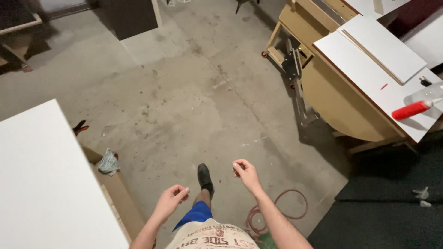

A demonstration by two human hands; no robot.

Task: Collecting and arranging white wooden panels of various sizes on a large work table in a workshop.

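Plainly, both hands hang free over the concrete floor (184,106) with nothing in them: the left hand (171,199) is loosely curled, fingers folded toward the palm, and the right hand (246,172) is likewise half-closed, thumb against the fingertips, gripping no object. Between them a dark shoe (204,177) steps forward. Nearest the right hand, at about five o'clock from it, a reddish hose (281,211) lies coiled on the floor; it looks soft and bendable, probably light, and would likely be easiest to take by gathering a loop rather than one strand. At nine o'clock from the left hand stands a large white panel (41,184), flat and stiff, probably awkward and best held by its long edges. Near it a crumpled rag (109,162) rests on a brown board. At two o'clock, well apart, a bench (369,78) carries white boards and a red-capped bottle (412,109) lying on its side.
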